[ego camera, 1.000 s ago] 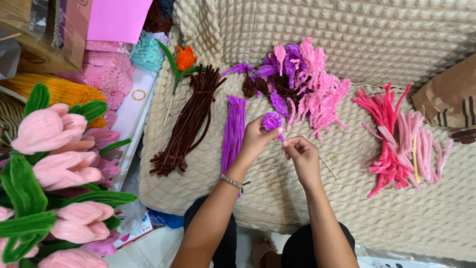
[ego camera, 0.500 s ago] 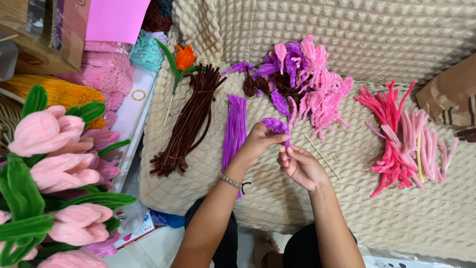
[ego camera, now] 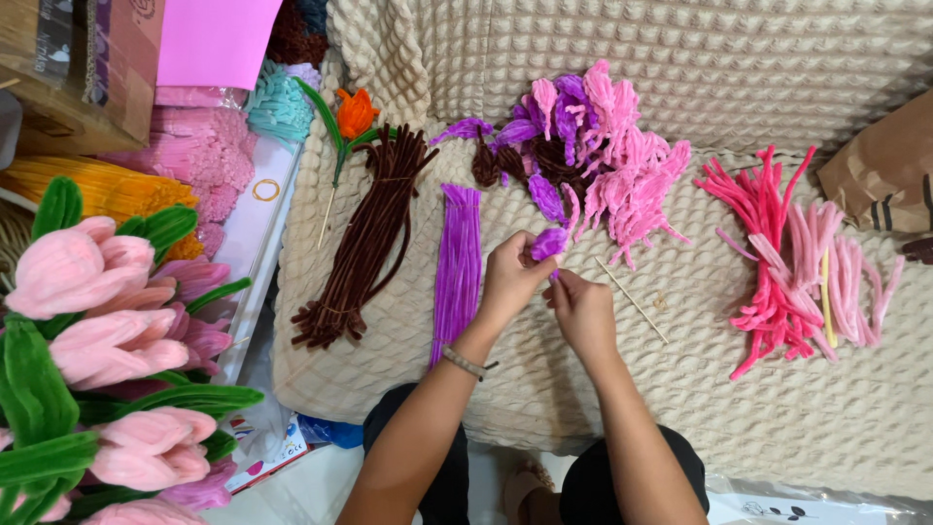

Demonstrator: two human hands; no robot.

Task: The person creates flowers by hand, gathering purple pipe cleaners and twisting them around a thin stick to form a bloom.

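Note:
My left hand (ego camera: 507, 280) pinches a small purple pipe-cleaner petal (ego camera: 548, 243) above the beige quilted cloth (ego camera: 777, 408). Just right of it, my right hand (ego camera: 581, 311) has its fingers closed on the lower end of the same petal. A bracelet sits on my left wrist. A straight bundle of purple pipe cleaners (ego camera: 459, 258) lies left of my hands. A heap of finished purple and pink petals (ego camera: 603, 156) lies right behind them.
Dark brown pipe cleaners (ego camera: 369, 233) lie left, an orange flower with a green stem (ego camera: 348, 122) behind them. Pink pipe cleaners (ego camera: 777, 253) spread at right, with a thin wooden stick (ego camera: 632, 299) nearer. Pink pipe-cleaner tulips (ego camera: 107, 331) fill the left foreground. A brown paper bag (ego camera: 880, 175) sits far right.
Both hands have drawn slightly closer together and lower, with the purple petal still held between them.

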